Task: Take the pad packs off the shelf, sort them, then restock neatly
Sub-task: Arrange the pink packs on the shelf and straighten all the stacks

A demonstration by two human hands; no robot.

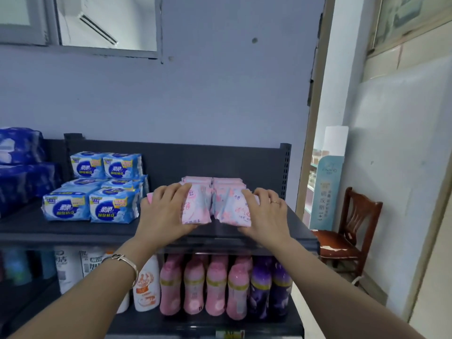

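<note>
Pink pad packs [204, 204] stand at the centre of the frame on the top shelf [73, 228], arranged in two adjoining rows that run back toward the dark rear panel. The left hand [166, 209] grips the front pack of the left row, fingers curled over its top edge and thumb beneath its lower edge. The right hand [266, 211] grips the front pack of the right row in the same manner. A bracelet [124, 261] circles the left wrist; a ring [275, 202] sits on a finger of the right hand. Left of centre on the same shelf, blue pad packs [97, 189] are stacked in two tiers, near the left hand. At the far left edge lie larger dark blue packs [22, 167]. On the shelf below stand white bottles [146, 285], pink bottles [205, 287] and purple bottles [271, 287], from left to right. At the right of the frame, beyond the shelf end, a wooden chair [347, 231] stands before a teal display stand [326, 192]. A window [97, 20] occupies the upper left.
</note>
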